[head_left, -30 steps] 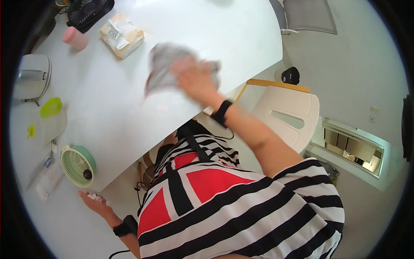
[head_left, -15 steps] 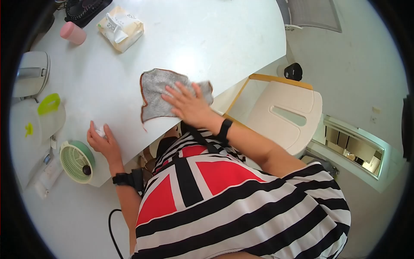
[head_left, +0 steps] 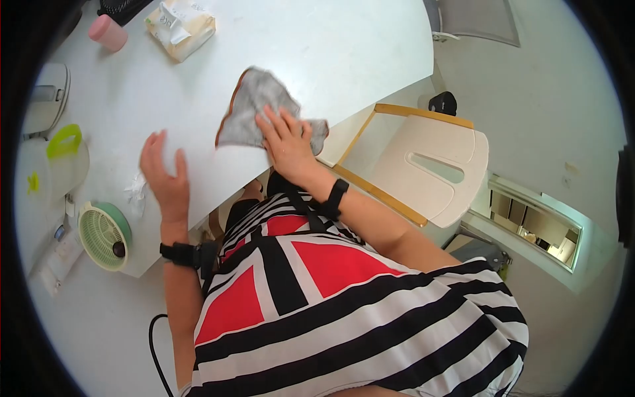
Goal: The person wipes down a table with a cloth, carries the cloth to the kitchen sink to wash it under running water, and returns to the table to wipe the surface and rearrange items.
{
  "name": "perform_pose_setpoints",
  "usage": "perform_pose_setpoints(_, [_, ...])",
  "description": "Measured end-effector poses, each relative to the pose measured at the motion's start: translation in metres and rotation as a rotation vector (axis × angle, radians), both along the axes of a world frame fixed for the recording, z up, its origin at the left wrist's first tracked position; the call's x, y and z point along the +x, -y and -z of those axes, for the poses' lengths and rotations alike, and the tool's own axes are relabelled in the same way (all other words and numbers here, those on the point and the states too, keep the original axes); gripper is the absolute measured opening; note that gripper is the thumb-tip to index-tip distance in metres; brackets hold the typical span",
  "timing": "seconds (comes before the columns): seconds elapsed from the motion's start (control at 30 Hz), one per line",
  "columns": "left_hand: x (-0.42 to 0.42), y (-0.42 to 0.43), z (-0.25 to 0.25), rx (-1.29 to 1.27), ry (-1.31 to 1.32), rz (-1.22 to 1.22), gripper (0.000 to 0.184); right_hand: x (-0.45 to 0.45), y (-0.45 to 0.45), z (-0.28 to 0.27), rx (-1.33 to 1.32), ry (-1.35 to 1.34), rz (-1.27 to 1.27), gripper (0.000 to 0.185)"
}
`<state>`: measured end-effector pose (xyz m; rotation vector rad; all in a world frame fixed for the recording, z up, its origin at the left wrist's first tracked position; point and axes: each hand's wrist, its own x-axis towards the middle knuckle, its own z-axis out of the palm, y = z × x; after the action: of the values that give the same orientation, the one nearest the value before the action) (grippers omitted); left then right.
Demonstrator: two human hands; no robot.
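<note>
A grey cloth [head_left: 254, 106] with a brown edge lies on the white table [head_left: 344, 59] near its front edge. My right hand [head_left: 290, 145] rests on the cloth's lower right part, palm down with the fingers spread. To the left, my left hand [head_left: 165, 178] is over the table with thumb and fingers apart and nothing in it. A crumpled white tissue [head_left: 136, 193] lies just left of that hand. The green and cream colander [head_left: 102, 235] holding a small dark round thing stands below the tissue at the table's corner.
A tissue pack [head_left: 180, 30] and a pink cup [head_left: 108, 33] stand at the back left. Along the left edge are a white appliance [head_left: 47, 99] and a clear container with a green handle [head_left: 65, 141]. A white chair [head_left: 423, 165] stands right of the table.
My left hand has come up from beside the colander and let go of the white tissue, which now lies on the table. My right hand has moved the cloth about, and its shape has changed.
</note>
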<state>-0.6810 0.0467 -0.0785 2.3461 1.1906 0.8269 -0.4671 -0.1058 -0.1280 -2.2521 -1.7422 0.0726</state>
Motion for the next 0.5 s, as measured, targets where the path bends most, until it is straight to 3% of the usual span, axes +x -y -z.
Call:
perform_pose_setpoints(0.1, [0.020,0.007,-0.003,-0.056,0.003,0.093,0.042,0.008,0.002,-0.015,0.016,-0.199,-0.045,0.039])
perform_pose_setpoints(0.17, [0.031,0.009,-0.008,-0.209,0.087,0.106,0.040,0.030,-0.006,-0.055,-0.086,-1.186,0.305,0.024])
perform_pose_setpoints(0.2, [0.035,0.008,-0.010,-0.207,0.089,0.107,0.040,0.050,-0.004,-0.054,-0.022,-1.432,0.342,0.025])
perform_pose_setpoints(0.3, [0.043,0.001,-0.007,-0.217,0.105,0.114,0.039,0.110,0.003,-0.049,0.024,-1.225,0.391,0.038])
perform_pose_setpoints(0.37, [0.043,-0.004,0.001,-0.195,0.066,0.082,0.039,0.130,-0.003,-0.023,0.153,-0.611,0.323,0.039])
perform_pose_setpoints(0.4, [0.043,-0.006,0.004,-0.202,0.058,0.074,0.039,0.126,-0.010,-0.020,0.271,-0.547,0.243,0.041])
perform_pose_setpoints(0.47, [0.049,-0.014,0.012,-0.212,0.079,0.137,0.041,0.096,-0.026,-0.007,0.163,-0.307,0.082,0.035])
perform_pose_setpoints(0.5, [0.048,-0.014,0.016,-0.214,0.080,0.139,0.041,0.073,-0.033,-0.005,0.117,-0.203,0.148,0.024])
